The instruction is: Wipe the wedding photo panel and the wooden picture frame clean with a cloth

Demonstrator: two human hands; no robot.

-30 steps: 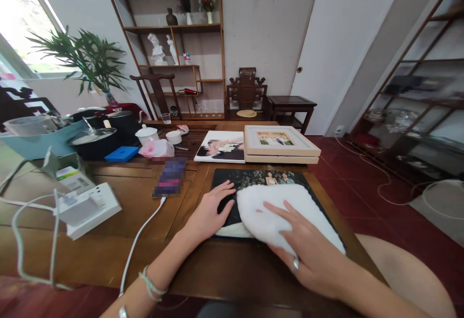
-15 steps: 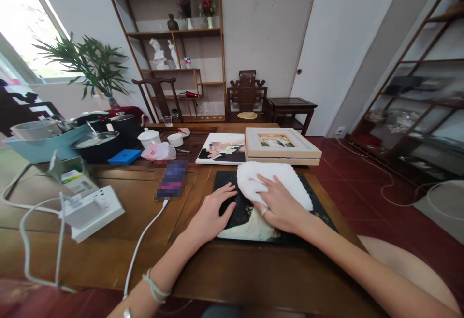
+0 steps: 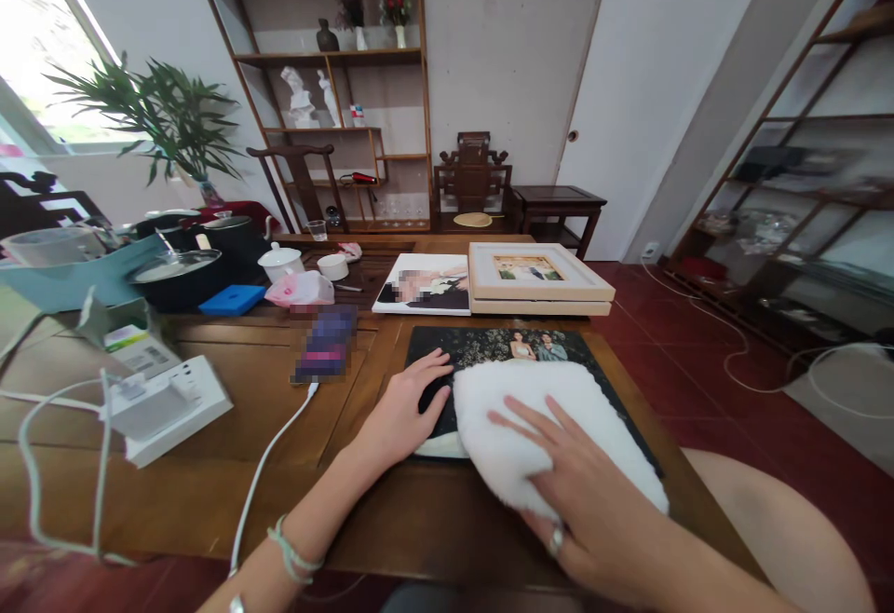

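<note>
Right hand: the right hand (image 3: 587, 492) is flat on the white cloth (image 3: 517, 408), fingers spread and pressing down. Nothing is pinched, the palm is open on top.
Cloth: half a second ago it was bunched at the far edge of the print. Now it has swept back to the near edge and covers the near right part.
Photo print: the dark photo print (image 3: 481, 345) lies flat at the near edge of the table (image 3: 230, 399), right of its middle. Its far strip, with two small figures, shows again.
Left hand: the left hand (image 3: 405, 408) hasn't budged. It lies palm down with fingers loose on the print's left edge, pinning it and gripping nothing.
Wiping: judging by that, one full pass from far to near has just run down the print, and the print didn't slide.
Far of the print: a framed photo (image 3: 537, 276) and a second print (image 3: 426, 282) sit side by side, untouched.
Left side: a phone (image 3: 327, 343) on its white cable (image 3: 265, 473), with a power strip (image 3: 168, 403) nearer the left edge.
</note>
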